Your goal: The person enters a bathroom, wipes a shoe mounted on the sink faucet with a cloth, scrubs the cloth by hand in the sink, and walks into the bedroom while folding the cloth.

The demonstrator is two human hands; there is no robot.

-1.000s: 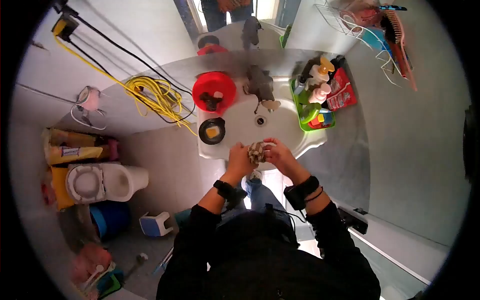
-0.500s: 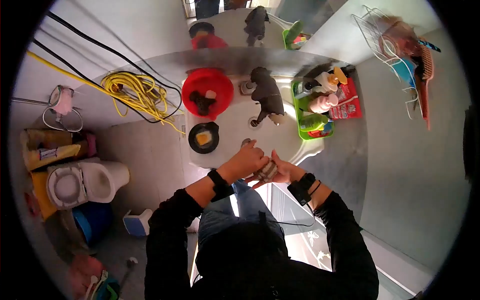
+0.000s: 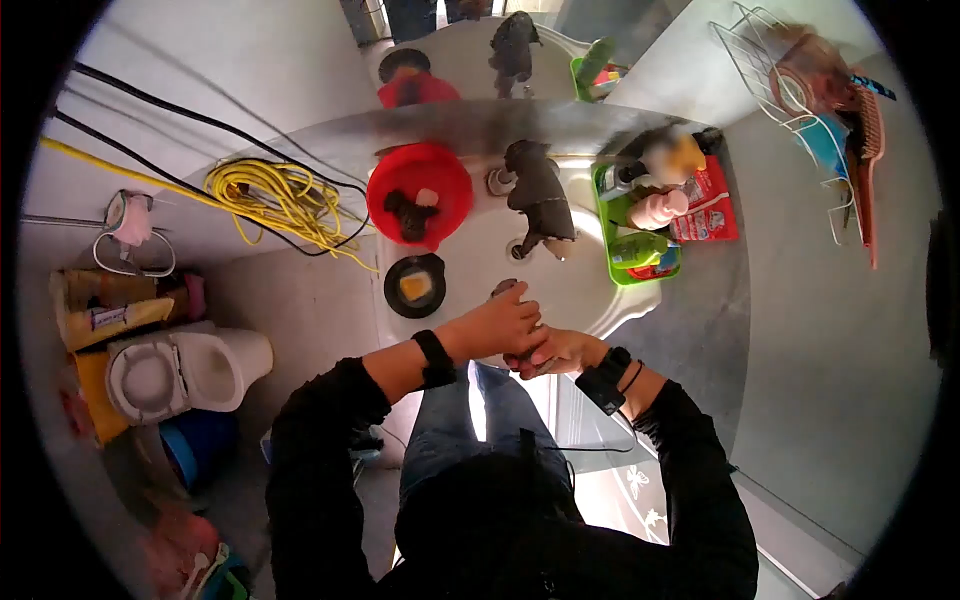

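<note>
My left hand (image 3: 497, 322) and my right hand (image 3: 560, 350) meet over the front edge of the sink (image 3: 455, 240), fingers closed around a small striped brown and beige cloth (image 3: 532, 366). My fingers cover most of it. A greyish piece (image 3: 504, 287) sticks out above my left hand; whether it belongs to the cloth is unclear. Beyond my hands, a dark cloth (image 3: 540, 195) hangs over the faucet, its lower end near the drain. At the sink's left are a red basin (image 3: 447, 225) with a dark item and a pale piece inside, and a black dish (image 3: 426, 304) holding a yellowish bar.
A green tray (image 3: 604, 222) of bottles stands right of the sink, beside a red packet (image 3: 712, 205). Coiled yellow cable (image 3: 275, 200) lies to the left. A toilet (image 3: 240, 370) is at the far left, and a wire rack (image 3: 745, 60) hangs at upper right.
My hands have closed together over the striped cloth, which showed more openly in my right palm before. Earlier the view shifted, and the dark cloth on the faucet came to extend lower toward the drain.
</note>
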